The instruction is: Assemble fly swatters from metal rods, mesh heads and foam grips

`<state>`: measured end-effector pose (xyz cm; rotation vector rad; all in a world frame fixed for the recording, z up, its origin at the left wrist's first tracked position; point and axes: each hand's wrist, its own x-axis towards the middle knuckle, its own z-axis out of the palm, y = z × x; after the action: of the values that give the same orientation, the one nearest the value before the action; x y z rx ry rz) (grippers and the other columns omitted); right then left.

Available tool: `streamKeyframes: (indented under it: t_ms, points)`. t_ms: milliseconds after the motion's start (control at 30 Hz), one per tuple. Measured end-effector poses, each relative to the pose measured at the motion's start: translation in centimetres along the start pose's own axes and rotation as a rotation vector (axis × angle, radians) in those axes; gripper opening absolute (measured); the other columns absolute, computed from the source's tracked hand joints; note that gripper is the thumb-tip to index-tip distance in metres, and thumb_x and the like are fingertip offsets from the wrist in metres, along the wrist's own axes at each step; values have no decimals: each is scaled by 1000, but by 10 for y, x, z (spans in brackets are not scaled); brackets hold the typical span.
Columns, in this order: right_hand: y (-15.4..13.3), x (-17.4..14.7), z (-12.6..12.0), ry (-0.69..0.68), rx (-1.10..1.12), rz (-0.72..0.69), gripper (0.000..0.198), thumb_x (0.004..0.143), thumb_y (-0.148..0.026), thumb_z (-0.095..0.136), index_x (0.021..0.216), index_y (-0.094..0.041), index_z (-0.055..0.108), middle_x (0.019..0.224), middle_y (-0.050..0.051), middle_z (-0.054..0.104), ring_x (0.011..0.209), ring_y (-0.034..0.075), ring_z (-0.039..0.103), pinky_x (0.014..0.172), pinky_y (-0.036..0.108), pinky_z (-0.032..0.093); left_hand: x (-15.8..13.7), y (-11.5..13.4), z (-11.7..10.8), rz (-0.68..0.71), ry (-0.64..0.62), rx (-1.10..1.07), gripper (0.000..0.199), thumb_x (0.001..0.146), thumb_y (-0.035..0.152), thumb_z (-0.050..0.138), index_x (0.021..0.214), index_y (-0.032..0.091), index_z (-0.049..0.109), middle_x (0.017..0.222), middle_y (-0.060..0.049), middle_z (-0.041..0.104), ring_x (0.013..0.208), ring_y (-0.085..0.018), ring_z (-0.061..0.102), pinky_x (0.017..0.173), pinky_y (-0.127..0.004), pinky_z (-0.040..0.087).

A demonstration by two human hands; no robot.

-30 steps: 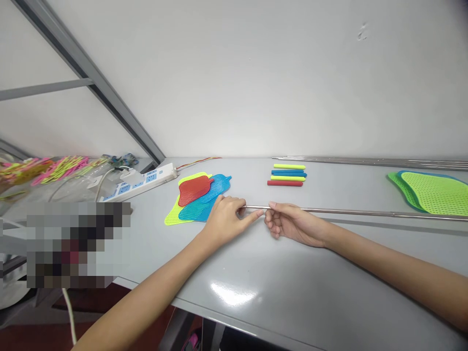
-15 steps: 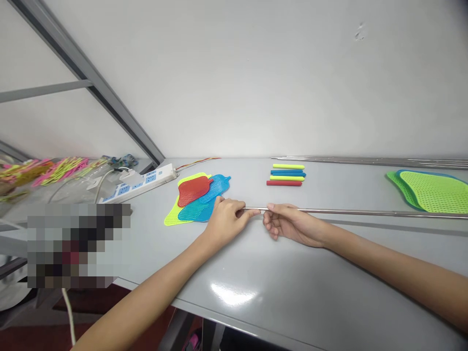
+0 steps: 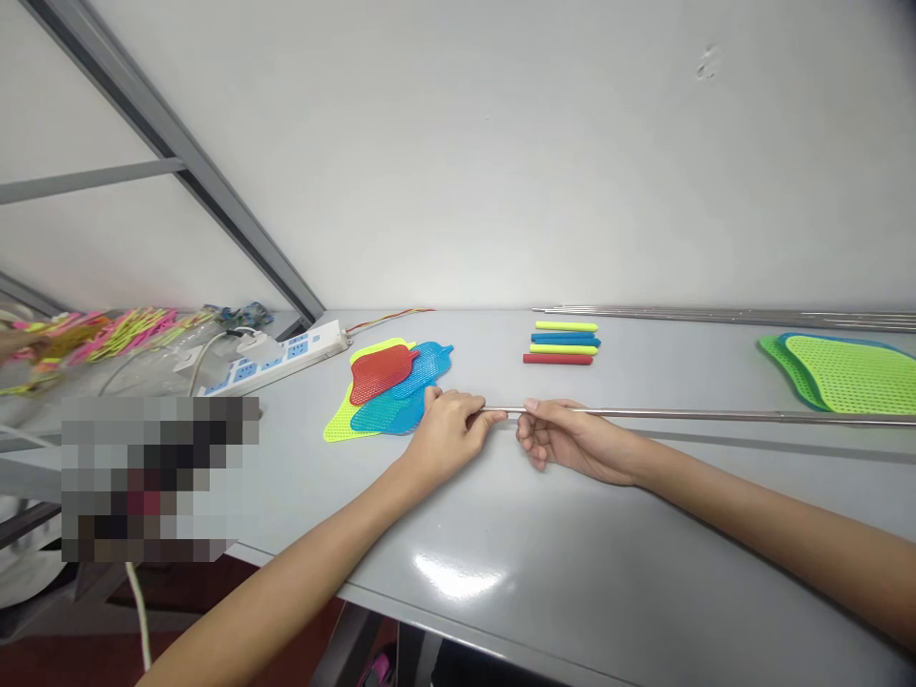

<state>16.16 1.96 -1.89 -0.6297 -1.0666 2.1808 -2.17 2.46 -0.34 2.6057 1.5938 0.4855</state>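
A thin, shiny metal telescopic rod (image 3: 687, 414) lies level across my view, running off the right edge. Its left end goes into my left hand (image 3: 452, 427), whose fingers and thumb are closed around it. My right hand (image 3: 569, 439) pinches the rod between thumb and fingers a short way along, palm turned up. Just beyond my left hand, mesh fly swatter heads overlap in a loose pile: a red one (image 3: 383, 372), blue ones (image 3: 390, 410) and yellow-green ones (image 3: 343, 422). My left fingers hide the pile's near right edge and the rod's tip.
Coloured plastic tubes (image 3: 563, 350) lie in a row behind my hands. More metal rods (image 3: 716, 315) rest along the wall. Green and blue swatter heads (image 3: 865, 374) are stacked at the right. A power strip (image 3: 286, 355) and bagged pink and yellow pieces (image 3: 139, 334) are at left.
Almost nothing differs. My left fingers have shifted very slightly to the right and the thumb is drawn in a little. Both hands keep hold of the rod.
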Motion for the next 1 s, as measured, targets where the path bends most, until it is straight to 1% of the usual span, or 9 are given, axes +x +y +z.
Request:
streamKeyframes:
  t_ms: [267,467,600,700,767,900,1000]
  points:
    - [0,0,1,-20,-1,-3,30,81,-37,44,71,-12,57,67,4,52,57,11,48,58,26,38,0,1,0,32,-26,2,33,83,29,35,54,16,41,53,1,51,58,-13,47,62,-30,24]
    - [0,0,0,-22,-3,-10,30,80,-38,45,70,-12,56,67,3,52,56,11,48,58,26,38,-1,2,0,25,-20,4,29,82,25,34,56,17,45,56,0,52,60,-14,47,64,-30,25]
    - [0,-1,1,-46,-30,-22,30,81,-38,44,72,-12,56,67,3,52,56,11,48,58,26,38,-2,3,-1,3,-15,-14,26,81,29,37,60,17,47,55,1,52,60,-14,48,66,-31,26]
    - [1,-1,2,-51,-41,-28,30,82,-38,43,73,-12,56,67,4,52,56,11,48,58,26,38,-3,5,-3,-2,-17,-58,22,78,38,42,70,18,49,61,2,55,62,-14,49,69,-31,27]
    - [1,-2,2,-52,-41,-28,30,82,-37,42,73,-12,56,68,4,52,56,11,48,58,26,37,-4,6,-3,-2,-22,-82,25,78,43,43,74,19,49,66,2,56,63,-14,50,71,-31,27]
    - [1,-2,2,-65,-67,-25,30,83,-36,41,73,-12,56,68,4,52,57,11,49,57,26,38,-4,7,-5,-39,-24,-103,29,81,43,37,69,19,47,64,4,56,64,-13,49,70,-30,26]
    - [0,-2,3,-64,-80,-17,30,83,-37,41,74,-12,56,68,4,52,57,11,49,57,26,37,-5,9,-5,-62,-33,-113,30,82,42,36,66,19,46,62,4,55,64,-13,49,69,-30,25]
